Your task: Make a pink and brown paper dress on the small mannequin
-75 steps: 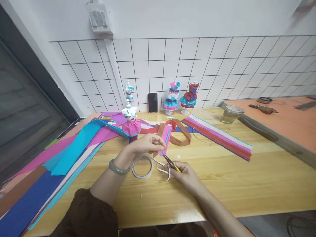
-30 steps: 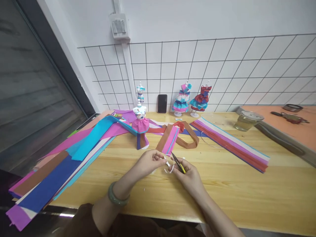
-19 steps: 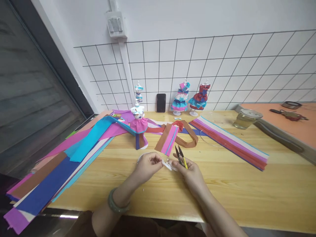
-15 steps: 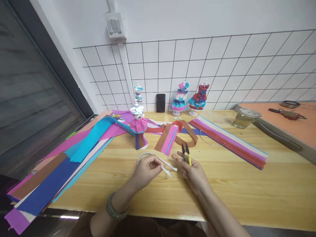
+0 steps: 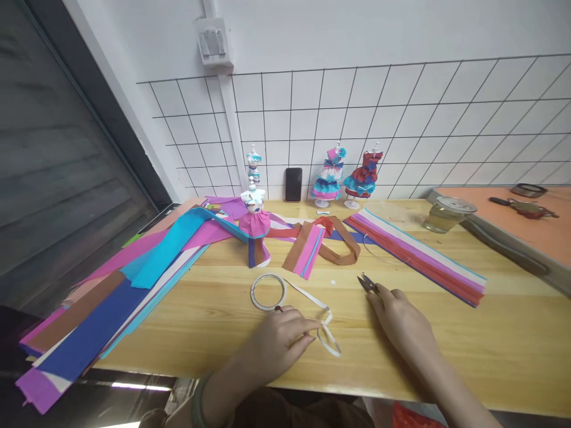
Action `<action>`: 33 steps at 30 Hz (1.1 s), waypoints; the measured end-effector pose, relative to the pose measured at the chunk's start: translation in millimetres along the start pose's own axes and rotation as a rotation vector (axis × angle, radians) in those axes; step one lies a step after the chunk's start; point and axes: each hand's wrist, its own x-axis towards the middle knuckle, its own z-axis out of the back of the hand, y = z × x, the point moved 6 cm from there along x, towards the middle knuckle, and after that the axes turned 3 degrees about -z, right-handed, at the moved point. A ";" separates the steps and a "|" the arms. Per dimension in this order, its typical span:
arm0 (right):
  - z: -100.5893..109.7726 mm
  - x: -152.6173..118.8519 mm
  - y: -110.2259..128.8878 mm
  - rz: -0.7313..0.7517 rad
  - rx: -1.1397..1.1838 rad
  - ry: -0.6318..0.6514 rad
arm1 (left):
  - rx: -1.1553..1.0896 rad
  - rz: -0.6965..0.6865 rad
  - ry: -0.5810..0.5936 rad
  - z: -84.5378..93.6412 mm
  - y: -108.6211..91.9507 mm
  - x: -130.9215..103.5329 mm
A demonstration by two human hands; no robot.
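My left hand (image 5: 283,337) is closed in a pinch on a narrow white strip of tape (image 5: 307,295), whose free end loops past the fingertips. The strip runs back to a tape roll (image 5: 253,298) lying flat on the table just beyond that hand. My right hand (image 5: 401,321) is down at the tabletop, its fingers around small dark-bladed thread snips (image 5: 366,283) with the blades pointing away to the left. Between the hands, farther off, lies a tiny white scrap (image 5: 332,282). Most of the snips' handle is hidden by my fingers.
Long coloured crepe-paper strips (image 5: 102,315) cover the left side, with a striped bundle (image 5: 419,255) at right. A small dress form (image 5: 254,208) in a pink skirt stands mid-table. Behind are a phone (image 5: 293,185), decorated forms (image 5: 328,178) and a glass jar (image 5: 448,214).
My right hand has moved right and lowered the snips to the table. My left hand has shifted right and nearer me with the tape, uncovering the roll. The tiny white scrap now shows.
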 end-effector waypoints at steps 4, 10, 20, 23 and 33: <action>8.1 0.0 9.9 0.096 -0.119 -0.138 | 0.087 -0.051 0.087 -5.8 -8.9 2.6; 38.3 -24.9 79.9 0.647 0.475 0.142 | 0.046 0.015 0.081 -2.5 -7.6 2.1; 49.9 -61.2 113.0 0.746 0.600 0.269 | -0.014 0.043 0.012 -0.6 -2.9 0.1; 43.9 -60.1 107.5 0.735 0.656 0.288 | -0.064 0.099 -0.029 5.6 3.2 1.3; 29.3 -46.3 64.3 0.436 1.009 0.167 | 0.384 0.153 -0.029 28.2 85.7 25.7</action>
